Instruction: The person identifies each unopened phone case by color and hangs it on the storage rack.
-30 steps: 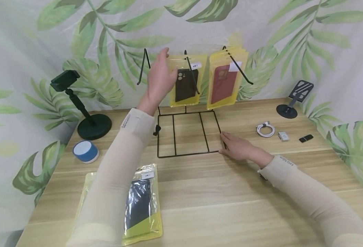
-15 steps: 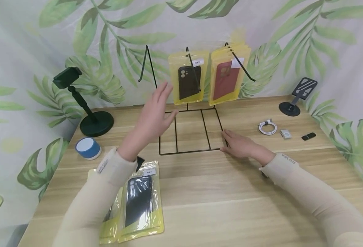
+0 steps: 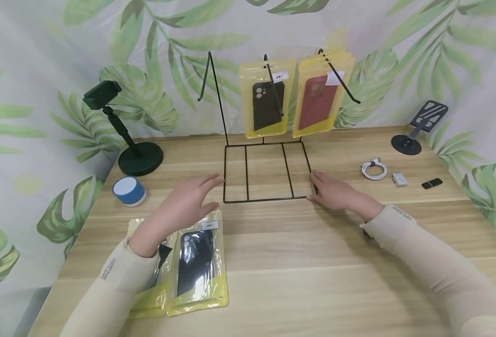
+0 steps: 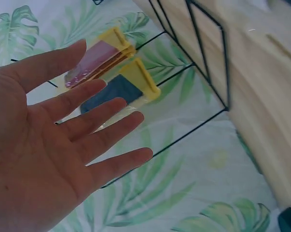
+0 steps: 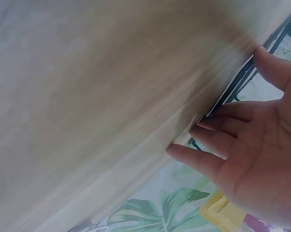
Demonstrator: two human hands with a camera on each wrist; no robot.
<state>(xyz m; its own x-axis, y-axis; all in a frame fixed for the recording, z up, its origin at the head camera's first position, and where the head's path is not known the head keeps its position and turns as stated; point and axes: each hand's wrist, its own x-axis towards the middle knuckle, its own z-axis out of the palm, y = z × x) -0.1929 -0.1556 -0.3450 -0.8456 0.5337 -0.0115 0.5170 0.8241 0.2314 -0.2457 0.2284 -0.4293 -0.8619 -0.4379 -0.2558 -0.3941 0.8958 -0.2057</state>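
My left hand (image 3: 175,208) hovers over the top of two yellow-edged pouches, fingers spread and nothing held, as its palm in the left wrist view (image 4: 44,145) confirms. The nearer pouch (image 3: 196,262) contains a dark phone case; the second pouch (image 3: 148,304) is partly covered by my forearm. My right hand (image 3: 336,193) rests its fingertips against the right side of a black wire display rack (image 3: 247,173), thumb at the front corner. On the rack's middle hook hangs a pouch with a black phone case (image 3: 266,105). Several pouches hang on the right hook, a red phone case (image 3: 315,103) foremost. The left hook (image 3: 205,77) is bare.
At left stand a dark green phone stand (image 3: 140,158) and a blue-and-white round object (image 3: 129,191). To the right are a coiled white cable (image 3: 374,170), a small silver-white square piece (image 3: 399,179), a black stick (image 3: 432,183) and a black folding stand (image 3: 407,144). Leaf-print cloth hangs behind.
My left hand has come away from beside the left hook, down and toward me, to above the pouches on the table. The right hand stays at the rack; the head view has shifted slightly.
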